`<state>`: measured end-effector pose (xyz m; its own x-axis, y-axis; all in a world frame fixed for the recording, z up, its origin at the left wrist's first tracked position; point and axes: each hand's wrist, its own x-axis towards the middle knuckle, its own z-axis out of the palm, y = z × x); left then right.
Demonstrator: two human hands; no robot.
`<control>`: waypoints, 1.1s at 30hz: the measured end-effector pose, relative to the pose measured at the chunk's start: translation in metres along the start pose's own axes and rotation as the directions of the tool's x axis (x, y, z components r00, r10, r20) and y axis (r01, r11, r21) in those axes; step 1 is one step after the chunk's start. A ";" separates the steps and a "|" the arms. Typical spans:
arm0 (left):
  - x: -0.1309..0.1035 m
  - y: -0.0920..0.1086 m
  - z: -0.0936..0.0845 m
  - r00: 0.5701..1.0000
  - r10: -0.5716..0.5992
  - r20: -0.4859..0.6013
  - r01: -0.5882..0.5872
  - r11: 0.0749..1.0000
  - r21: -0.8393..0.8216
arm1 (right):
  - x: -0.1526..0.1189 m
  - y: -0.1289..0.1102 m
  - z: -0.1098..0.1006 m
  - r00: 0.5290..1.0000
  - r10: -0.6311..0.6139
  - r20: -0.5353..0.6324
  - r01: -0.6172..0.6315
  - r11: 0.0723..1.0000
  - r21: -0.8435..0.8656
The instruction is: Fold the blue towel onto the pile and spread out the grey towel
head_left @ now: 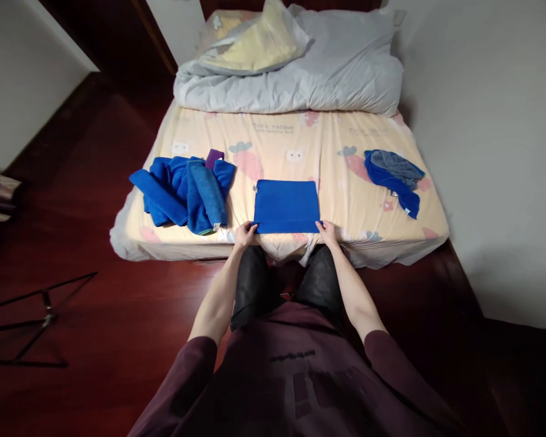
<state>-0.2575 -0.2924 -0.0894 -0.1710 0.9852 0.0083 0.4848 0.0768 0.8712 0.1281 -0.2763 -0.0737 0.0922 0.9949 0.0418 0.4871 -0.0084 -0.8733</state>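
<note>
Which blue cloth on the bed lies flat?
The rectangular blue cloth in the middle, its near corners held by the left hand and right hand. The blue cloths at left lie heaped; the blue-and-grey cloth lies crumpled.

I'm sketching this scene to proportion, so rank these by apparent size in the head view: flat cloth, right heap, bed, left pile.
1. Bed
2. Left pile
3. Flat cloth
4. Right heap

No two look alike in size.
</note>
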 end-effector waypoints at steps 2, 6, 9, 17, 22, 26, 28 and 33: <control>-0.002 0.001 0.002 1.000 -0.002 -0.016 0.003 1.000 0.018 | -0.001 -0.003 0.002 0.999 0.019 -0.033 -0.020 0.999 -0.030; -0.004 0.002 0.003 0.998 -0.008 -0.056 0.011 0.998 0.055 | 0.000 -0.002 0.008 0.995 0.050 -0.086 -0.058 0.994 -0.093; -0.003 0.003 0.002 0.997 -0.009 -0.075 0.015 0.997 0.081 | -0.002 -0.002 0.013 0.990 0.063 -0.128 -0.081 0.986 -0.145; -0.021 0.002 0.018 0.979 0.058 -0.197 -0.024 0.985 0.170 | -0.012 -0.008 0.038 0.944 0.116 -0.310 -0.212 0.931 -0.298; -0.024 -0.009 0.025 0.975 0.056 -0.214 -0.012 0.980 0.201 | -0.008 0.001 0.048 0.922 0.190 -0.339 -0.303 0.897 -0.321; -0.022 -0.011 0.024 0.971 0.058 -0.233 -0.014 0.982 0.186 | -0.008 0.014 0.055 0.914 0.142 -0.379 -0.247 0.938 -0.243; -0.022 -0.010 0.024 0.967 0.042 -0.250 0.003 0.984 0.175 | -0.009 0.021 0.059 0.897 0.073 -0.437 -0.204 0.944 -0.260; -0.025 -0.010 0.025 0.961 0.025 -0.274 0.020 0.987 0.161 | -0.011 0.031 0.064 0.880 -0.014 -0.475 -0.175 0.920 -0.351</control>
<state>-0.2365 -0.3136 -0.1105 -0.3871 0.9072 0.1646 0.6131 0.1199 0.7809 0.0864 -0.2812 -0.1327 0.4870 0.8275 0.2795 0.7365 -0.2170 -0.6407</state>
